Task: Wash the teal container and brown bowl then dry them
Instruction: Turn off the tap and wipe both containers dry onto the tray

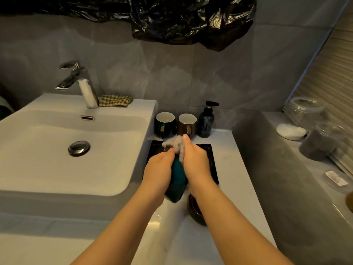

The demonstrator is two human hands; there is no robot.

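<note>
The teal container [176,178], smooth and glossy with a rounded-square base, is held tilted above the matte black rectangular tray [212,159] on the white stone table [229,169]. The left hand [159,169] grips its side at nine o'clock, fingers curled round it. The right hand [196,163], at three o'clock, has its fingers closed on a pale wad [176,144], soft and sudsy, pressed at the container's upper end. The brown bowl [194,209], dark, round and shiny, sits on the table at five o'clock from the container, partly under the right forearm. At the tray's twelve o'clock stand a dark green mug [165,124], a brown mug [187,124] and a glassy pump bottle [206,121]. A white ceramic sink [76,169] lies at nine o'clock.
</note>
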